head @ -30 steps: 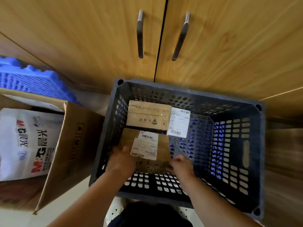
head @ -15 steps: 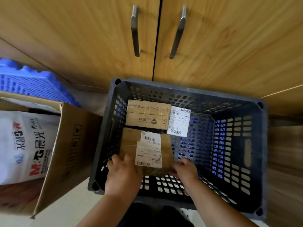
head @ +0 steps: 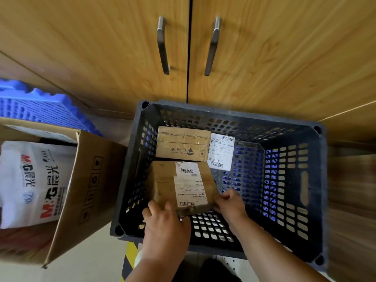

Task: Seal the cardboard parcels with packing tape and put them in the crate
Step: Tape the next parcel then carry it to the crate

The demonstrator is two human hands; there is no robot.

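White pack in the open carton: red "M&G" plus 晨光, printed twice, and a blue "70". Far parcel: upside-down triangle logo with a wordmark, not legible. Far label and near parcel label: barcodes, fine print too small to read.

Two light wooden cabinet doors fill the top, with two vertical metal bar handles either side of the centre seam. At left, a blue perforated plastic panel sits by the cabinet. Nearer, an open cardboard carton holds a white bag printed M&G in red. Yellow-and-black striped tape marks the pale floor.
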